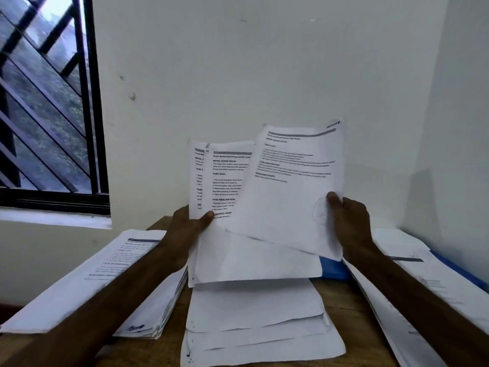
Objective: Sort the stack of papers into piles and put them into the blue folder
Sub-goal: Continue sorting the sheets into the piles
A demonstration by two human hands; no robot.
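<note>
My left hand (185, 229) grips a held stack of printed papers (225, 181), raised upright above the wooden table (341, 295). My right hand (346, 221) pinches the front sheet (293, 186) by its lower right part and tilts it away from the stack. A thick pile of papers (100, 282) lies on the table at the left. A loose middle pile (254, 319) lies below the held stack. A right pile (423, 292) rests over the blue folder (333, 268), of which only edges show.
A white wall stands close behind the table. At the upper left is a window with dark diagonal bars (47, 102). The right wall forms a corner near the right pile.
</note>
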